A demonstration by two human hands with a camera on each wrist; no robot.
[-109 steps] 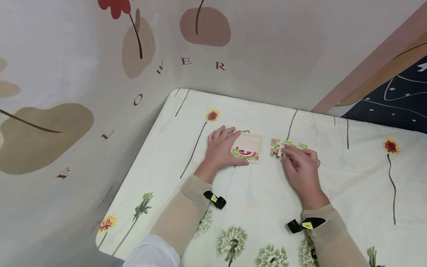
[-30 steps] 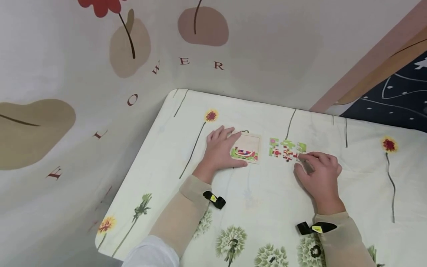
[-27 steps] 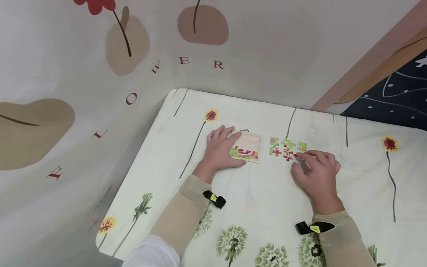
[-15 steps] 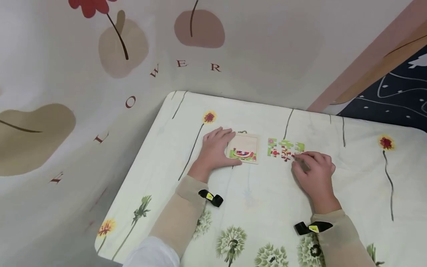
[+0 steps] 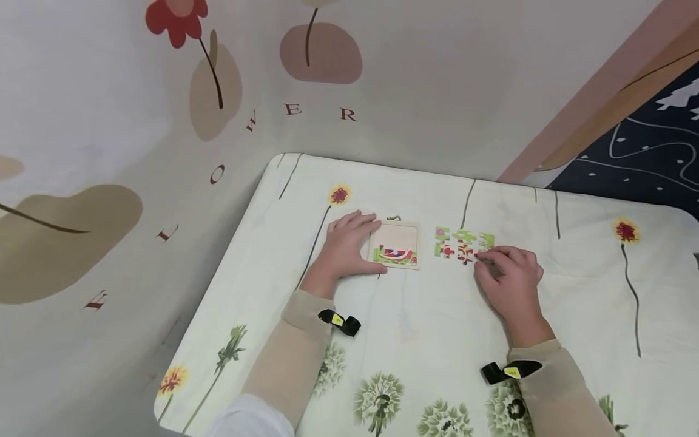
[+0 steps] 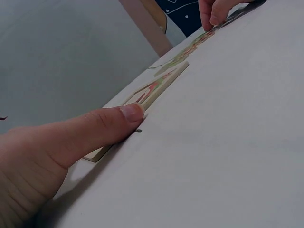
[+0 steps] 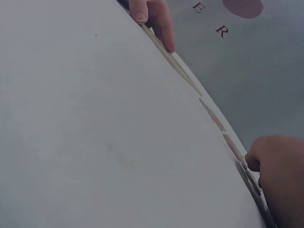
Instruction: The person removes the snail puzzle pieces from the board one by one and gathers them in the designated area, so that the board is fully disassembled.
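Note:
My left hand [image 5: 344, 246] spans the left side of a small square wooden puzzle board [image 5: 395, 233], thumb on its near edge and fingers at the far left corner. A strip of fitted, colourful picture fills the board's lower part; bare wood shows above. To the right lie several loose jigsaw pieces [image 5: 463, 235], green on top and red below, in two rows. At the lower right end of these, my right hand [image 5: 509, 279] pinches a puzzle piece [image 5: 477, 256] between thumb and index finger, mostly covering it. The left wrist view shows those fingertips [image 6: 213, 21] low at the tabletop.
A pale flower-print cloth [image 5: 426, 340] covers the table. Behind and to the left rises a printed fabric wall [image 5: 426, 109]. A small metal loop [image 5: 394, 218] sticks out from the board's far edge. Both wrists wear black camera straps.
My right hand has gone from over the middle pieces to the lower right piece, which now sits closer to its neighbours. My left hand stays on the board. The head view has shifted slightly.

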